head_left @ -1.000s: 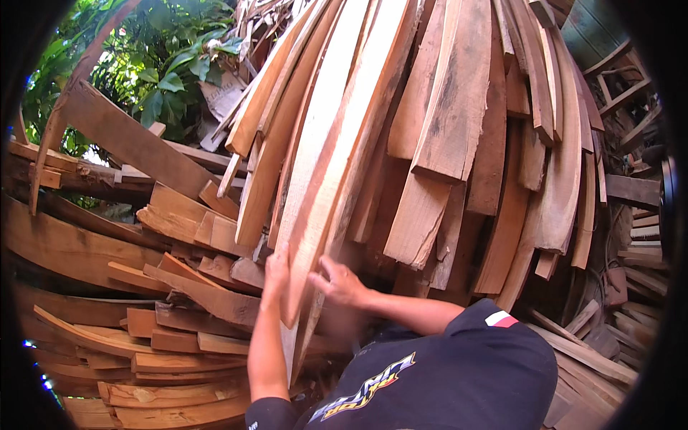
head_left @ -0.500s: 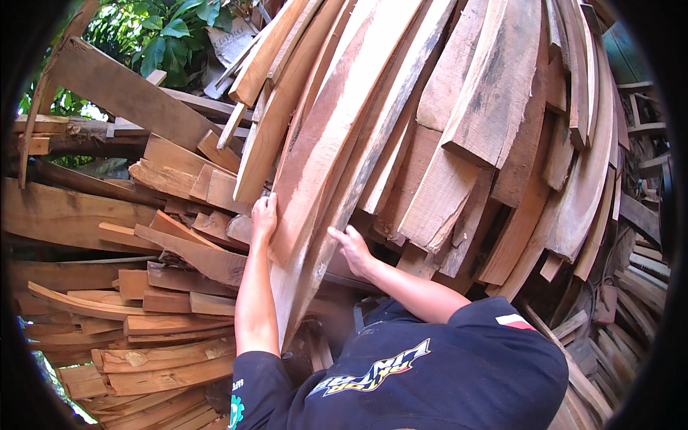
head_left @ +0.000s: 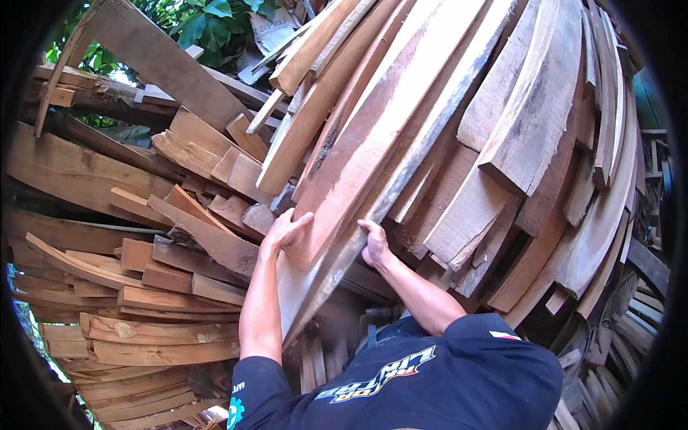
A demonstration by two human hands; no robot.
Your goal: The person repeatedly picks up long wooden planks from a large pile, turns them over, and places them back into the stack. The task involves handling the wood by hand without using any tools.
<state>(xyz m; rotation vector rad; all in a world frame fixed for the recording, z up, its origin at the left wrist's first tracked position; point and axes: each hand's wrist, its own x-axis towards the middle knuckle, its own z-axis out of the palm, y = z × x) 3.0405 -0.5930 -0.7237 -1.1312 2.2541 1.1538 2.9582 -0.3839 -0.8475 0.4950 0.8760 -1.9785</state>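
Observation:
My left hand [head_left: 284,231] grips the left edge of a reddish-brown plank [head_left: 355,168] near its lower end, thumb on the top face. Under that plank lies a longer pale board [head_left: 289,288] with a rough, grey-stained edge, its lower end reaching toward my body. My right hand [head_left: 374,245] is closed on the right edge of this pale board, the thumb on top and the other fingers curled beneath, partly hidden. Both pieces slope up and away into the pile, among other planks.
Many planks [head_left: 530,122] overhang on the right, with staggered ends. Stacked shorter lumber [head_left: 158,333] fills the left side. A wide slanting board [head_left: 165,61] stands at the upper left before green leaves [head_left: 215,29]. More timber lies at the lower right.
The view has turned, so the pile sits farther right. My left hand's thumb now lies over the reddish-brown plank, where before the hand was fisted at its edge. My right hand stays on the pale board.

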